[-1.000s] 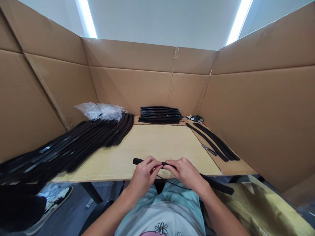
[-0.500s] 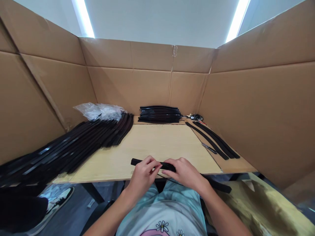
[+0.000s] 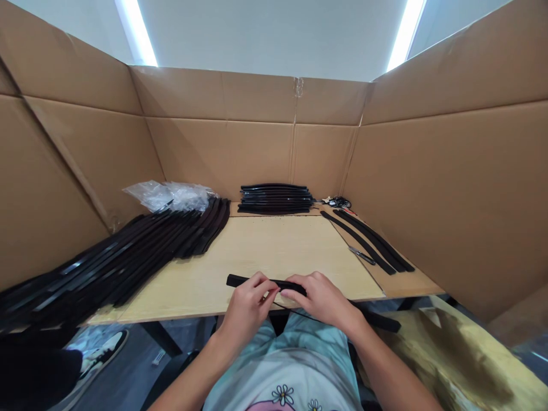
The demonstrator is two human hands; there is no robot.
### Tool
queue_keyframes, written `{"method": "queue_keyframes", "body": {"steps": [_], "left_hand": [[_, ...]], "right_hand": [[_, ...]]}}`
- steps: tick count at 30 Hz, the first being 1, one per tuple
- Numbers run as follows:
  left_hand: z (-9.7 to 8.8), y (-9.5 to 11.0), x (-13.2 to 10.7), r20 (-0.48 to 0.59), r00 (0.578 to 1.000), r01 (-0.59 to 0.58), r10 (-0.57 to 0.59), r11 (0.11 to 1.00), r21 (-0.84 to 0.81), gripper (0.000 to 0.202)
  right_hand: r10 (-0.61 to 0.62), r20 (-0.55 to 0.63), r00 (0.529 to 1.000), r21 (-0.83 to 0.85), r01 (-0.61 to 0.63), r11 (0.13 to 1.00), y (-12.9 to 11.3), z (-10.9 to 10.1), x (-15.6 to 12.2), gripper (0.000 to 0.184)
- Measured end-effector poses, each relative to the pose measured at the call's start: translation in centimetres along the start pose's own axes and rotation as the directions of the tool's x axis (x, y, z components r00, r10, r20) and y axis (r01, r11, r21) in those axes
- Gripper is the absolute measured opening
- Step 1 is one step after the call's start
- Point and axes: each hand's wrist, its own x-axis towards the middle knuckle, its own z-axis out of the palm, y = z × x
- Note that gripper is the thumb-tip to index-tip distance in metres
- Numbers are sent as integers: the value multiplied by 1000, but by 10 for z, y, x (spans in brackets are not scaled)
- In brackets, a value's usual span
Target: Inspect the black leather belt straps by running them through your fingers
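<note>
A long black strip runs across the front edge of the table and under my right forearm, where its other end sticks out. My left hand is closed around it near the left end, thumb and forefinger pinched together at the strip. Close beside it, my right hand grips the strip from the right. A thin black cord hangs from between the hands toward my lap. What exactly the left fingertips pinch is too small to make out.
Many black strips lie fanned on the left, with clear plastic bags behind. A stack of strips stands at the back. On the right lie several strips and scissors. Cardboard walls enclose the table.
The view has shifted slightly. Both hands keep nearly the same place and grip on the black strip.
</note>
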Motion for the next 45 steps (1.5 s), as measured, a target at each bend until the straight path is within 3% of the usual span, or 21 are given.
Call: {"method": "queue_keyframes", "body": {"steps": [33,39,45], "left_hand": [[0,3,-1,60,997,45,-51,994,101,15],[-13,3,4,174,977,98,-125,983,156,16],[-37,-8,10,228,973,5,-22,997,74,16]], "right_hand": [[-1,-53,999,-144,-7,990,1,3,1,40],[41,-98,994,-293,-68,954,4,4,1,43],[-105,34,994,-345,110,932,4,-2,1,45]]}}
